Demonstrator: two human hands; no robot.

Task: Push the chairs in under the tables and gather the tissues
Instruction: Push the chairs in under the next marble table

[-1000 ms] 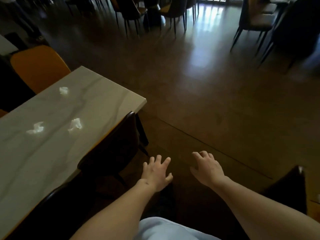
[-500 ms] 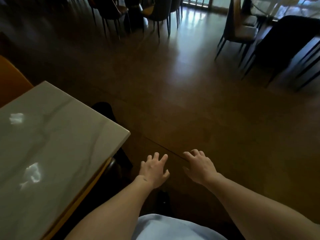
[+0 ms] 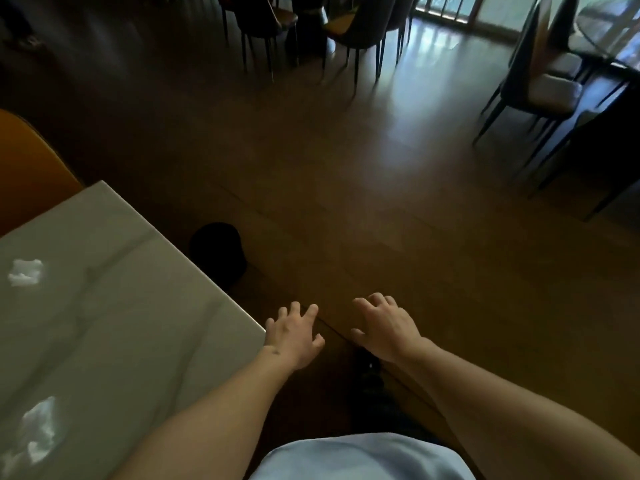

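Bare fingers (image 3: 375, 301) of the right hand (image 3: 386, 329) are spread and slightly curled, palm down, gripping nothing. The left hand (image 3: 292, 336) is likewise open, fingers splayed, empty, held just off the near corner of the table (image 3: 131, 323). Both hands hang in the air over the floor (image 3: 346, 202), near each other but apart.

Table top: pale grey stone-look slab with faint darker veining, matte, at lower left.

Two tissues lie on it, well apart:
- Tissue 1 (image 3: 25, 271): white, crumpled into a small ragged wad, near the left edge of the view.
- Tissue 2 (image 3: 38, 431): white, crumpled, looser and more spread, with shadowed folds, at the lower left.

An orange chair back (image 3: 31, 168) rises beyond the far side of the table. A dark rounded shape (image 3: 218, 251), unclear in the dim light, shows just beyond the table's right edge.

Dark chairs (image 3: 346, 29) cluster at the top centre. One chair with a pale seat (image 3: 550, 88) stands at the upper right, beside another table (image 3: 609, 46).
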